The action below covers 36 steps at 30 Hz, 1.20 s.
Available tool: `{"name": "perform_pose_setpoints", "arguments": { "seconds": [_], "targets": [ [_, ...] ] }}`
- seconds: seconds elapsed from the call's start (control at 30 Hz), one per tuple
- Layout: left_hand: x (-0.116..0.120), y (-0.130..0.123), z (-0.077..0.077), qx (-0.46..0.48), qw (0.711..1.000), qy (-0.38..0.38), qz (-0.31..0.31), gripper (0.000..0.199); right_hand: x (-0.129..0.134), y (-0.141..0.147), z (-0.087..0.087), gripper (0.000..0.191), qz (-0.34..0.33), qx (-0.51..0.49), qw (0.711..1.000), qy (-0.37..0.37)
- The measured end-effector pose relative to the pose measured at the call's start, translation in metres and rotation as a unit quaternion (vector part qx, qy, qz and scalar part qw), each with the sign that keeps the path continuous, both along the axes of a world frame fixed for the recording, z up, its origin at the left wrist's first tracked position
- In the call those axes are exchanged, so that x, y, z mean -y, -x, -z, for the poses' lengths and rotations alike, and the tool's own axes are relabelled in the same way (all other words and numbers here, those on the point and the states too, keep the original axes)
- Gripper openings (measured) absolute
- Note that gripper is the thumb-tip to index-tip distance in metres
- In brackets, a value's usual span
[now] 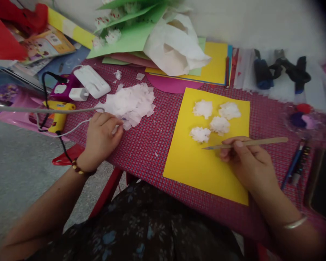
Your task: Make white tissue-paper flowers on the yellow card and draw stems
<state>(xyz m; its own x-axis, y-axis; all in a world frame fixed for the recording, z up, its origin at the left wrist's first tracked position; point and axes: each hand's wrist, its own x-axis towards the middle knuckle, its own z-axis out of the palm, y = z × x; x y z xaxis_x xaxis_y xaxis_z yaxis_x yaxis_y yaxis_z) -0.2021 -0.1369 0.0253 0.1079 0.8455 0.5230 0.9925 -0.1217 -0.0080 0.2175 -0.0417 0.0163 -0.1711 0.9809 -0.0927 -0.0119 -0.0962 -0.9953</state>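
Note:
My right hand [251,163] pinches a slim wooden stick [266,141] with a pointed greyish tip; I cannot tell whether it is a brush or a pencil. Its tip hovers over or touches a yellow paper sheet [201,166], just below several white ruffled paper puffs [219,125] grouped on the sheet's upper half. At the near left edge of a loose pile of small white paper pieces [133,103], my left hand [103,136] has its fingers curled together. Whether a paper piece is between those fingers is hidden.
A yellow glue gun [58,116], its cable and a white power adapter [92,81] lie left. Green sheets [130,36] with puffs and crumpled white paper [176,43] stand at the back. Pens [295,163] and a dark phone-like object [324,181] are at right.

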Motion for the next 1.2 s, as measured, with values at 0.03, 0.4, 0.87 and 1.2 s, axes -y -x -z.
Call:
{"name": "perform_pose_setpoints", "arguments": {
  "seconds": [0.03,0.4,0.87,1.2],
  "targets": [
    [0.002,0.001,-0.002,0.01,1.0,0.003,-0.004,0.01,0.0,0.0,0.0,0.021,0.0,-0.003,1.0,0.001],
    [0.0,0.005,-0.028,-0.158,0.963,0.196,0.093,0.031,0.002,-0.004,0.003,0.023,-0.033,0.0,0.999,0.018],
    [-0.005,-0.071,-0.053,0.606,0.746,0.271,-0.054,0.01,0.003,0.012,-0.005,0.021,-0.04,-0.033,0.998,-0.027],
    [-0.044,-0.182,-0.031,0.668,0.568,0.472,0.091,0.014,0.024,0.027,-0.029,0.03,-0.173,-0.023,0.984,-0.024]
  ]
}}
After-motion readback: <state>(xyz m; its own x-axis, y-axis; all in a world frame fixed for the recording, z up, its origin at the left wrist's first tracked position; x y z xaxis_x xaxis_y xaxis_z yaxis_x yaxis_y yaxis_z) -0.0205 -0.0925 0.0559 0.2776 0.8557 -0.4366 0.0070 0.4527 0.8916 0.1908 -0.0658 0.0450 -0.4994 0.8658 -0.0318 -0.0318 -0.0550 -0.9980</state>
